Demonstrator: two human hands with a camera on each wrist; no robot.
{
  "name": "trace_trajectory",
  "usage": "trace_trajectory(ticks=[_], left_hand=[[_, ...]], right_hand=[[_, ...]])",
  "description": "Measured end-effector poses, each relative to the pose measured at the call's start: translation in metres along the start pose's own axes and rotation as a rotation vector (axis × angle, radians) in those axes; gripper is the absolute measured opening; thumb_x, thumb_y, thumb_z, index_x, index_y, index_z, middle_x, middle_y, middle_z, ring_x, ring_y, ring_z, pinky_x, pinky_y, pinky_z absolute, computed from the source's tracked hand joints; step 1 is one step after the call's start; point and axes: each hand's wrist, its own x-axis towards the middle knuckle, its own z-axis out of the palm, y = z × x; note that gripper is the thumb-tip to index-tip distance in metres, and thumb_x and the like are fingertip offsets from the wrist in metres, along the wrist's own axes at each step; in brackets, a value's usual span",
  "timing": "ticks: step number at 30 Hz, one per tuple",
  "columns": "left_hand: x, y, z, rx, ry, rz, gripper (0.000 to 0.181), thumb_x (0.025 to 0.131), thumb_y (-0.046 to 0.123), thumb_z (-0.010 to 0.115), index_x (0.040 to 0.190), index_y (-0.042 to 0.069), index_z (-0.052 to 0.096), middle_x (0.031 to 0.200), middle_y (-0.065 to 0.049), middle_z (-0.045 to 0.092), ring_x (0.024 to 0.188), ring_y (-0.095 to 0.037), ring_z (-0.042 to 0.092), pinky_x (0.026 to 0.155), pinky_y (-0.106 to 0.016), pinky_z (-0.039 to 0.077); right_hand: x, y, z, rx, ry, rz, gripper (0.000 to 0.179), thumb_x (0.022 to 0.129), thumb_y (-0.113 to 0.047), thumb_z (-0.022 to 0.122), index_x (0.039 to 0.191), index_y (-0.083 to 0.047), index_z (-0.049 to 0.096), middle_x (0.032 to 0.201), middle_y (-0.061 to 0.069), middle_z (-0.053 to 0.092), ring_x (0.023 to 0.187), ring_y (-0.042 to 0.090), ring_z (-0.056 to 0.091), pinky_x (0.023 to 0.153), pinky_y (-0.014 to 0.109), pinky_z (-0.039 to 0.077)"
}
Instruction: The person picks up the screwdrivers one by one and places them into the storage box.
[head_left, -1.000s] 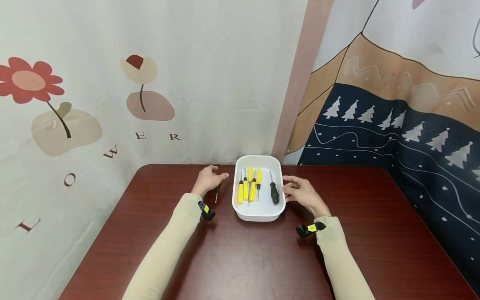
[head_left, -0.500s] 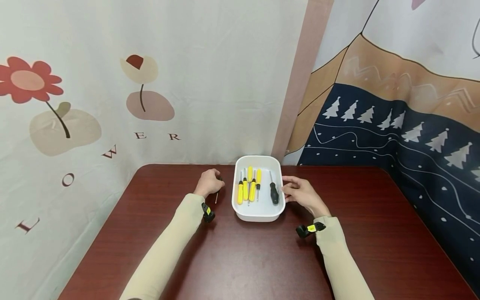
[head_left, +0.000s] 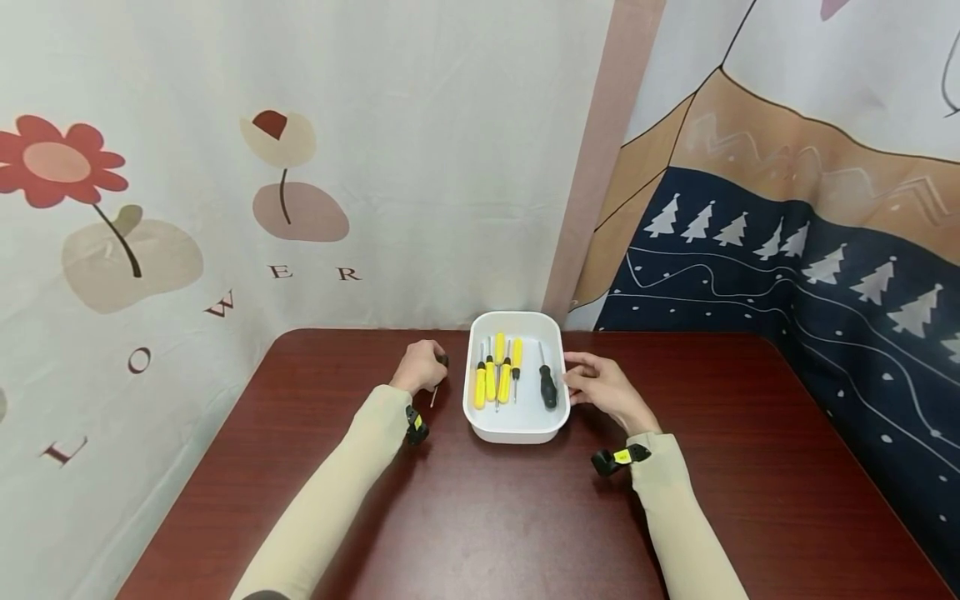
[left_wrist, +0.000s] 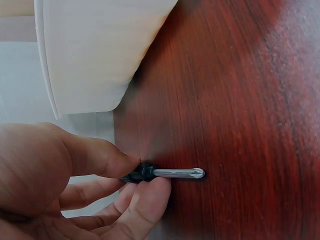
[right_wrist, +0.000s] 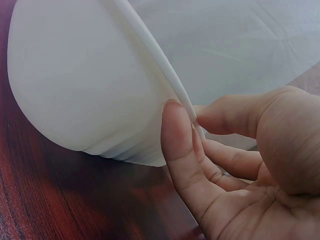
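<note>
A small screwdriver with a black handle and a bare metal shaft [left_wrist: 181,173] is pinched between the thumb and fingers of my left hand [head_left: 420,367]. Its cross-shaped tip lies close to the tabletop, left of a white plastic bin [head_left: 517,436]; most of the handle is hidden by the fingers. My right hand [head_left: 609,392] pinches the bin's right rim, thumb on one side and fingers on the other, as the right wrist view shows. Inside the bin lie several yellow-handled screwdrivers [head_left: 481,390] on the left and a black-handled screwdriver [head_left: 548,388] on the right.
The dark reddish wooden table [head_left: 487,517] carries the bin near its back edge. Behind it hangs a pale curtain [head_left: 450,167] with flower prints, and a navy cloth with tree prints [head_left: 720,267] hangs to the right.
My left hand's thumb and fingers have come together on the small screwdriver, and the hand has shifted slightly. The right hand and the bin stay where they were.
</note>
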Motion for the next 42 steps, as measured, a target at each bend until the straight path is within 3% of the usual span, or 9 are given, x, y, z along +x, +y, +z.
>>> trace_trajectory(ticks=[16, 25, 42], left_hand=[[-0.001, -0.002, -0.004, -0.044, 0.021, -0.01, 0.037, 0.09, 0.001, 0.062, 0.127, -0.003, 0.063, 0.121, -0.027, 0.063, 0.077, -0.024, 0.071, 0.055, -0.024, 0.06], [-0.006, 0.007, -0.012, -0.105, 0.029, -0.009, 0.034, 0.094, 0.004, 0.064, 0.128, -0.001, 0.061, 0.115, -0.024, 0.062, 0.07, -0.022, 0.069, 0.057, -0.025, 0.061], [-0.012, 0.018, -0.027, -0.186, 0.045, 0.059, 0.038, 0.095, 0.003, 0.064, 0.133, 0.001, 0.061, 0.1, -0.018, 0.065, 0.061, -0.02, 0.066, 0.077, -0.048, 0.065]], right_hand=[[0.001, -0.001, 0.001, 0.006, -0.007, -0.013, 0.053, 0.099, -0.004, 0.065, 0.149, 0.001, 0.048, 0.111, 0.023, 0.063, 0.077, 0.015, 0.066, 0.07, 0.024, 0.063], [0.0, -0.003, 0.001, -0.001, 0.005, 0.016, 0.054, 0.099, -0.005, 0.065, 0.15, -0.001, 0.047, 0.111, 0.021, 0.065, 0.078, 0.013, 0.067, 0.072, 0.024, 0.064], [0.001, 0.001, 0.001, 0.005, 0.008, 0.021, 0.053, 0.099, -0.008, 0.065, 0.149, -0.002, 0.049, 0.116, 0.021, 0.064, 0.077, 0.016, 0.068, 0.073, 0.026, 0.064]])
